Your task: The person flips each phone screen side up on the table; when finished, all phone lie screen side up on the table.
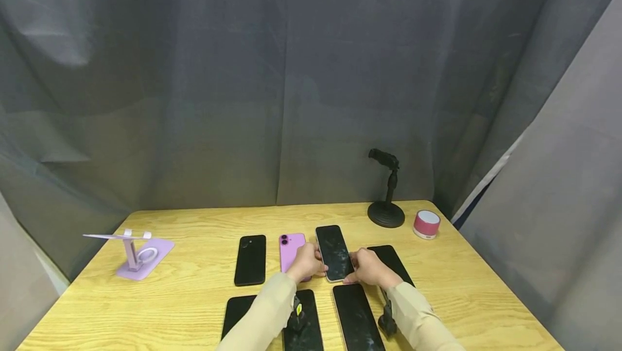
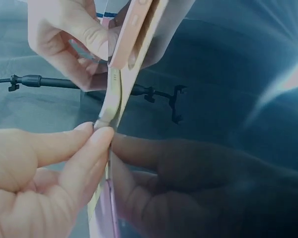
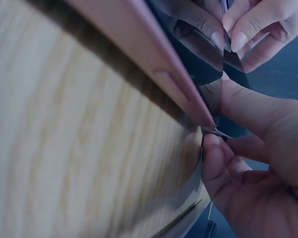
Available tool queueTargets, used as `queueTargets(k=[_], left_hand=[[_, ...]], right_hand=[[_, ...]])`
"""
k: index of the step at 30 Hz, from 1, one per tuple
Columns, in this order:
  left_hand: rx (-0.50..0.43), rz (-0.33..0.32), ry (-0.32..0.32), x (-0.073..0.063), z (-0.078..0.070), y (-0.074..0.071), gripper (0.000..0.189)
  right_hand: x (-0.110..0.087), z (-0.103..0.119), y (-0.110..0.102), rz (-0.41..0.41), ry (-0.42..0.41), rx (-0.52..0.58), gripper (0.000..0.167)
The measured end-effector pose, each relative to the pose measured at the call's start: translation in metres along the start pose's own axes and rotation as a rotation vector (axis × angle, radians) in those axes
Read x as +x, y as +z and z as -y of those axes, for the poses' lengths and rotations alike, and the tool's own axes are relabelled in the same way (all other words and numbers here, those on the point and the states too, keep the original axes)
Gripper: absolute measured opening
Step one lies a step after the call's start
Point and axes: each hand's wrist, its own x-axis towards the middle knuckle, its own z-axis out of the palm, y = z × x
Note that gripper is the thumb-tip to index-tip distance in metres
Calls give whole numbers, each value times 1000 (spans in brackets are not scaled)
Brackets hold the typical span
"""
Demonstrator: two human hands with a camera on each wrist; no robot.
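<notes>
A smartphone with a dark, smudged screen and light edge (image 1: pixel 334 252) is between my two hands in the back row of phones. My left hand (image 1: pixel 308 262) pinches its left edge with thumb and fingers, beside a pink phone (image 1: pixel 290 247). At its near right corner my right hand (image 1: pixel 369 268) pinches it, next to a black phone (image 1: pixel 392 262). Both hands (image 2: pixel 44 173) are mirrored in dark glass in the left wrist view. In the right wrist view, the right hand's fingertips (image 3: pixel 213 148) are close to the pinkish edge of a nearer phone (image 3: pixel 154 59).
Several dark phones lie nearby, including one at back left (image 1: pixel 250 261) and a gold-edged one (image 1: pixel 358 318) in front. A lilac stand (image 1: pixel 138 259) is at the left of the wooden table (image 1: pixel 194 264). A black stand (image 1: pixel 386 214) and a pink-and-white cylinder (image 1: pixel 427 225) stand back right.
</notes>
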Motion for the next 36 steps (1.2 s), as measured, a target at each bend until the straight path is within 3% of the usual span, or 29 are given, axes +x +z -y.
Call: queueTargets(k=[6,13,16,21,27,36], left_hand=[[27,-12,-10,0,-1,-1,20],[78,-7,18,1,-3,-1,29],[93,-5,20,1,-2,-1,17],[155,8,47,2,-2,0,33],[273,26,73,2,-6,0,37],[241,38,26,1,-6,4,39]], right_hand=[[-2,-1,0,-7,42,30,30],[-3,-3,2,-23,50,45,32],[-3,-3,2,-28,54,47,36],[-6,-3,1,-32,38,49,43],[-8,-5,-2,-34,27,66,50],[-6,-6,-2,-26,37,78,51]])
